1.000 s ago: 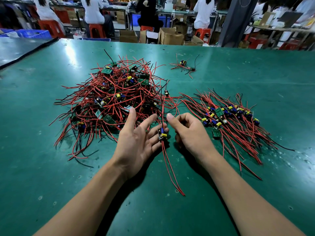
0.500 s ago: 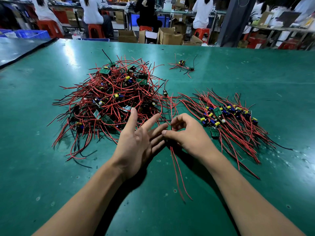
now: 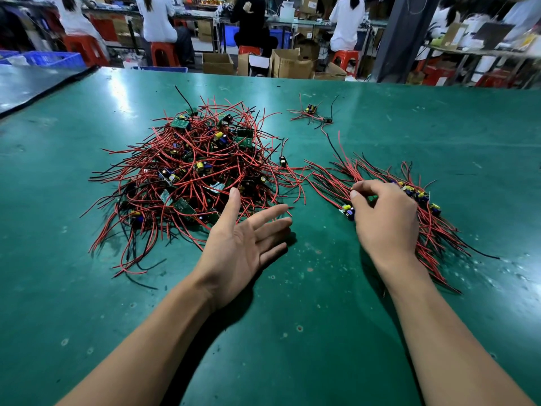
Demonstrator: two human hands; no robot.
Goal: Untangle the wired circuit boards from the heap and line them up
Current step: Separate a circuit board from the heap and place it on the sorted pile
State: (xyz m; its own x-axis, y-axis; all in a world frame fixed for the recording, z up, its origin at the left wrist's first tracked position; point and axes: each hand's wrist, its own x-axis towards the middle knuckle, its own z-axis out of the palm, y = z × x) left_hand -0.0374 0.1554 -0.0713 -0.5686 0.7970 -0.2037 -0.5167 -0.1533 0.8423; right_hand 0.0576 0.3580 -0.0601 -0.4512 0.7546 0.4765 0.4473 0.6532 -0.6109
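Note:
A tangled heap of wired circuit boards [image 3: 199, 171], small green boards with red and black leads, lies left of centre on the green table [image 3: 292, 341]. To its right, a row of lined-up boards [image 3: 424, 200] has its wires fanned out both ways. My right hand [image 3: 383, 221] hovers over the row's left end with curled fingers, thumb and forefinger pinching the leads of one wired circuit board [image 3: 347, 211] that touches the row. My left hand [image 3: 246, 247] is held palm up, fingers straight and holding nothing, at the heap's near right edge.
A small loose cluster of boards [image 3: 313, 112] lies farther back, and a single small part [image 3: 282, 161] sits between heap and row. Cardboard boxes [image 3: 289, 64] and seated people on red stools are beyond the table's far edge.
My right hand has carried one board from in front of my left hand rightward to the row's left end. My left hand has stayed in place, now with nothing on its fingers.

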